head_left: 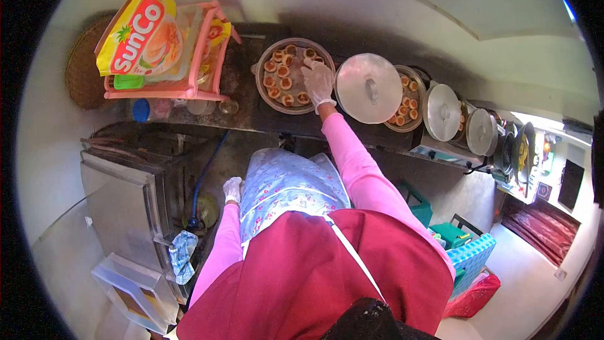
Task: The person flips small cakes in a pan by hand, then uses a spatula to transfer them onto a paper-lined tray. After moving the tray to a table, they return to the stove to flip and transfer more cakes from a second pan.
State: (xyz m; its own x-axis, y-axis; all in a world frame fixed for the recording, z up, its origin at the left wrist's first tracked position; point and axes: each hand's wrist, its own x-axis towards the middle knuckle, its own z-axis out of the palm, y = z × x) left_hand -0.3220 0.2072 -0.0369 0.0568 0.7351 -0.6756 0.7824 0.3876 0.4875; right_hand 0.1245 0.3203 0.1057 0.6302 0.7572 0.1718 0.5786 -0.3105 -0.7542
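Observation:
My right hand (318, 80), in a clear glove, reaches over the right side of a round pan (263, 91) on the counter. Small round pastries with brown centres (285, 82) lie in that pan. The fingers point toward a few pastries at the pan's upper right; whether they grip one is hidden. A round metal lid (369, 88) with a handle sits just right of this hand. My left hand (233, 189), also gloved, hangs low beside the blue flowered apron (283, 182), its fingers too small and bunched to read.
A pink rack (182, 91) holds a SunCo pouch (141, 34) at left. Further right stand a second pastry pan (406, 127) and more lids (442, 112). A metal cabinet (119, 208) and a blue hose (209, 173) are below; teal crates (469, 258) stand at lower right.

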